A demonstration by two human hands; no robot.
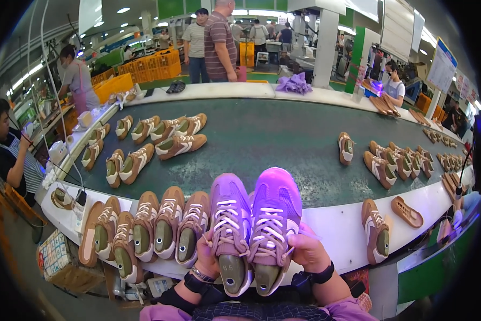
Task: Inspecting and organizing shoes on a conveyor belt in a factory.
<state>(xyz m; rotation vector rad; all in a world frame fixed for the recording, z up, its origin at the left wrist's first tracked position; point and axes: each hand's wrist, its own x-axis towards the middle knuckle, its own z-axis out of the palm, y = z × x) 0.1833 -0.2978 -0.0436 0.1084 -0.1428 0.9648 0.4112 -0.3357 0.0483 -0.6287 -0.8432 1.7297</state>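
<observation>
Two tan lace-up sneakers are held side by side in front of me, toes pointing away, washed in purple light. My left hand (206, 258) grips the left sneaker (228, 214) by its outer side. Fingers of my right hand (311, 250) close around the side of the right sneaker (273, 206), near its white laces. Olive shoe lasts fill both openings, the left one showing a last (231, 270) with a round hole. Left of my hands, a row of similar brown sneakers (168, 214) stands on the white ledge, lasts inside.
Beyond the white ledge (331, 224) runs a dark green conveyor belt (262, 144) with groups of sneakers left and right. One sneaker (376, 230) and a loose tan sole (407, 211) lie right of me. A purple cloth (294, 84) rests on the far ledge. Several people work around.
</observation>
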